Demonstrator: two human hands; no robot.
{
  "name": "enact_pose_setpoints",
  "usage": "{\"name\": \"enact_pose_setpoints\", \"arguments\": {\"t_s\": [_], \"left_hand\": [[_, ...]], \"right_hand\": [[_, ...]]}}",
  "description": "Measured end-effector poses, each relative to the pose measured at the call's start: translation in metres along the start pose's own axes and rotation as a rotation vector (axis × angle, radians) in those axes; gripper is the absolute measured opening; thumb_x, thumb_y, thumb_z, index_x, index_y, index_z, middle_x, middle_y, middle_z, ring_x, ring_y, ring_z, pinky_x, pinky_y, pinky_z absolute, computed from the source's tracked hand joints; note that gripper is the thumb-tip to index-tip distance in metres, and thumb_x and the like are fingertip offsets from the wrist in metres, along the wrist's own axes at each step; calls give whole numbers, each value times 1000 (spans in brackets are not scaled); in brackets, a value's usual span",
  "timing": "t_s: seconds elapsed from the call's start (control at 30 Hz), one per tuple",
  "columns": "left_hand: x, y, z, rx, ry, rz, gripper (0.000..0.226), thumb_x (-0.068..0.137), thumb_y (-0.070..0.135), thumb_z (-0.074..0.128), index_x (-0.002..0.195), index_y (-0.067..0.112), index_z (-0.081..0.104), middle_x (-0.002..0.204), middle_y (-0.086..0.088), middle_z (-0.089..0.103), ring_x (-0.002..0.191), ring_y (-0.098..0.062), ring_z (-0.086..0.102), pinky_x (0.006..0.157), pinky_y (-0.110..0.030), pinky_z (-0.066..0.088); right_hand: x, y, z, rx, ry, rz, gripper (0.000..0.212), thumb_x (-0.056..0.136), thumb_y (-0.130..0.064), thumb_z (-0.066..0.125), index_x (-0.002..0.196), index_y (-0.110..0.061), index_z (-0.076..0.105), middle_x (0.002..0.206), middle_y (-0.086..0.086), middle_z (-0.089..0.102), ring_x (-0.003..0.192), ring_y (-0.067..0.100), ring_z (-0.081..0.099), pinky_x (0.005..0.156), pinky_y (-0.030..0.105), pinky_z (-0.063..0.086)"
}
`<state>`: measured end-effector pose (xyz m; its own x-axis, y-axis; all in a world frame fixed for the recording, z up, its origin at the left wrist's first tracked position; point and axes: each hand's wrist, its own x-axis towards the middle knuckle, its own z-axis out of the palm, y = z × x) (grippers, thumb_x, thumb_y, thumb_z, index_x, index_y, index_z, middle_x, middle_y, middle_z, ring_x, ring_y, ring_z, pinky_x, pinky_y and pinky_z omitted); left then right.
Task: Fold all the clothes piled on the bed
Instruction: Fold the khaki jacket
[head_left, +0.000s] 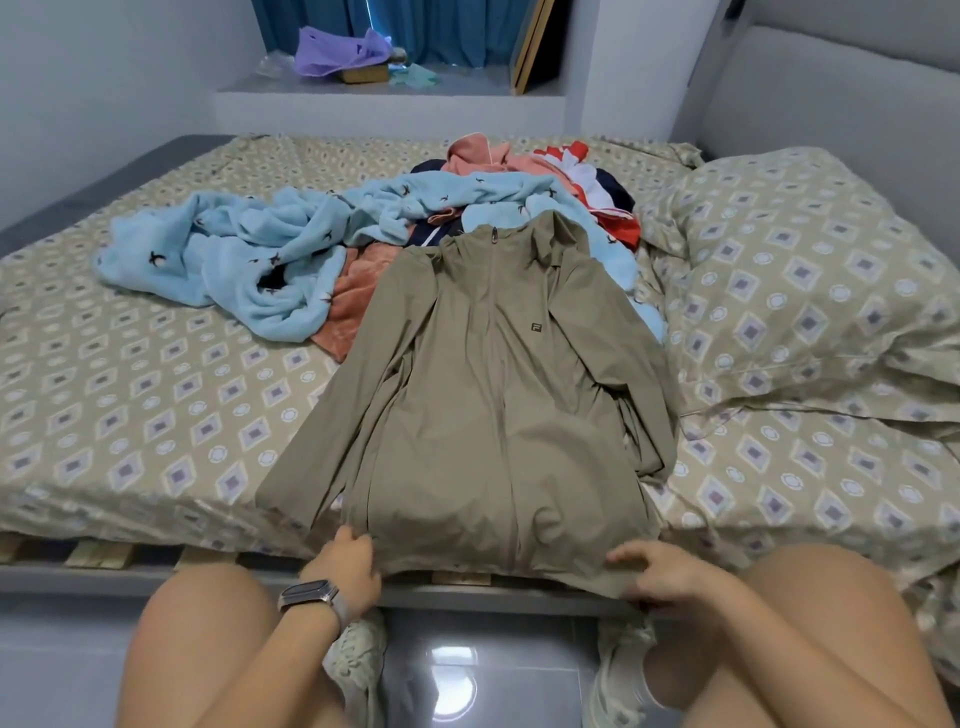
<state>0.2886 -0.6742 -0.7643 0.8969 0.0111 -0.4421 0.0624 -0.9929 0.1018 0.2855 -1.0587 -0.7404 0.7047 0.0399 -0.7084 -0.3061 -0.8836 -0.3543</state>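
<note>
Head view: khaki jacket (488, 395), zipped, front up, flat at the bed's (130, 415) near edge. My left hand (348, 564) pinches its hem at 7 o'clock, my right hand (660, 571) at 5. Clothes pile (332, 244) at 12; pillow (810, 291) at 3.

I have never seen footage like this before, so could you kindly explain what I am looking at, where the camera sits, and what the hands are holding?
There is no robot here: a person wears a wide-angle camera on the head, looking forward and down, so you see their own knees and hands. This single picture is that head view. The left hand, with a watch at the wrist, and the right hand each grip the bottom hem of an olive zip-up hooded jacket, spread front-up on the patterned bed sheet. Behind it lies the unfolded pile: a light blue fleece garment with small bird prints, plus pink, orange, red and navy clothes. A pillow lies to the right.
</note>
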Motion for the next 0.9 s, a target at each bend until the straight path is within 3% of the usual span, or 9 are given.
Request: {"name": "enact_pose_setpoints", "arguments": {"t_s": [0.1,0.17,0.23,0.3,0.4,0.5,0.67,0.8,0.9], "left_hand": [[4,14,-7,-82,237,58,29,92,26,48,119,19,55,119,-4,52,109,-22,56,85,-32,48],[6,24,-9,-174,371,133,26,90,21,52,115,19,59,113,-2,57,104,-21,57,82,-32,48],[12,33,-10,-255,476,214,26,85,15,59,110,17,64,104,-2,60,97,-23,61,78,-34,51],[22,42,-12,-286,539,272,26,81,10,63,106,16,66,98,-2,61,90,-24,63,73,-35,53],[40,51,-15,-322,557,328,29,80,9,64,108,14,67,106,-4,65,97,-25,63,83,-35,53],[59,59,-20,-350,511,381,33,86,13,61,119,17,64,119,1,62,111,-19,58,98,-29,43],[86,85,-33,-363,479,541,40,86,34,40,115,24,65,110,10,66,105,-12,57,93,-30,48],[104,119,-47,-331,431,643,47,88,41,33,125,29,60,124,13,62,123,-11,48,106,-27,38],[116,144,-58,-226,270,656,64,86,52,16,141,35,43,149,13,40,143,-9,26,117,-28,22]], "right_hand": [[3,-4,-21,-44,190,47,4,83,-36,68,87,-35,70,100,-12,71,96,7,63,85,20,47],[5,-6,-38,-9,423,65,22,82,-48,67,76,-27,70,81,-9,70,79,10,63,75,25,48],[13,-7,-55,156,692,58,23,81,-46,68,79,-22,66,79,-6,69,79,16,63,76,30,49],[25,-8,-73,327,813,40,27,84,-34,69,101,-14,63,99,-1,66,97,23,61,84,33,48],[49,-10,-108,608,817,89,44,89,-22,63,127,-3,53,122,13,60,114,33,55,98,44,46],[75,-5,-128,811,723,145,43,90,-21,63,127,-1,53,100,7,62,104,30,56,102,50,45],[112,-2,-143,842,634,115,71,77,-26,80,136,-6,46,128,10,60,114,30,59,103,45,45],[125,-11,-140,805,579,74,59,77,-21,80,129,-6,57,125,14,62,113,32,59,94,37,47],[118,-27,-146,780,698,36,44,81,-21,75,120,-5,63,117,11,66,110,31,61,92,35,47]]}}
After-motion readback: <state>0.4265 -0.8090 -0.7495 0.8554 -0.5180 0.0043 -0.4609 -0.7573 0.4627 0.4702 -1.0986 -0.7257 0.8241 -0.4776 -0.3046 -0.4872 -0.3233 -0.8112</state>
